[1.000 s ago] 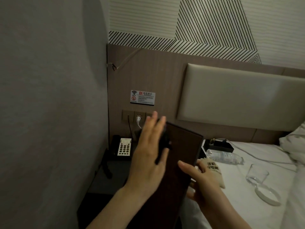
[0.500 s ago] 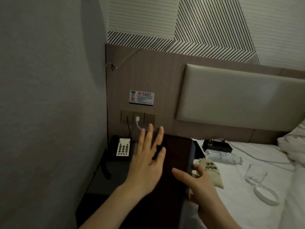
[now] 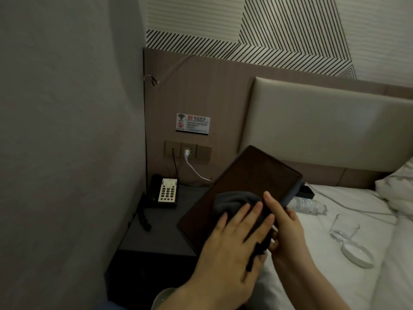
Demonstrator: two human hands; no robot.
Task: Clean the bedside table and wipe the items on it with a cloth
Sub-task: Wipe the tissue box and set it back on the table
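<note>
While the dark bedside table (image 3: pixel 156 229) stands in the corner with only a telephone (image 3: pixel 166 190) on it, a brown tray (image 3: pixel 245 182) is held tilted above its right edge. Flat-fingered, the left hand (image 3: pixel 228 253) presses a dark cloth (image 3: pixel 234 203) onto the tray; the right hand (image 3: pixel 285 227) grips its rim. Wiping seems underway; next, likely sweep the cloth toward the far corner.
</note>
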